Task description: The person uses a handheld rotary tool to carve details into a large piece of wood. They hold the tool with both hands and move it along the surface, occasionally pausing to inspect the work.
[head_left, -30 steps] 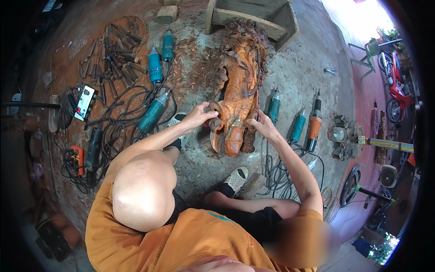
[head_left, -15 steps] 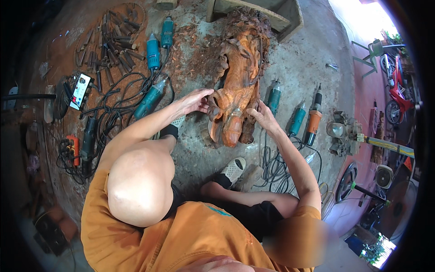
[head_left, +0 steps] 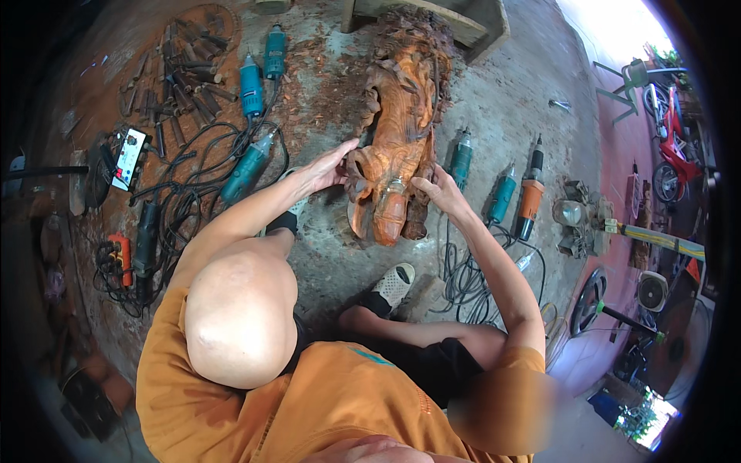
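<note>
A carved wooden figure (head_left: 401,116), reddish-brown with deep folds and a rough dark far end, lies lengthwise before me on the floor. Its smooth, rounded near end points toward my legs. My left hand (head_left: 333,166) grips the left edge, its fingers partly hidden by the wood. On the opposite side my right hand (head_left: 442,190) holds the carving, with the thumb on top near the rounded end and the other fingers along the flank, partly out of sight.
Teal die grinders (head_left: 251,89) with tangled black cables (head_left: 201,174) lie left. More grinders (head_left: 461,158), one orange and black (head_left: 531,201), lie right. Carving-tool handles (head_left: 189,73) are heaped far left. A wooden frame (head_left: 486,27) stands beyond the carving; a work lamp (head_left: 570,213) is at right.
The whole view has shifted slightly, so most things sit a little further left and higher. Both hands stay on the carving's sides, and its position on the floor looks nearly the same.
</note>
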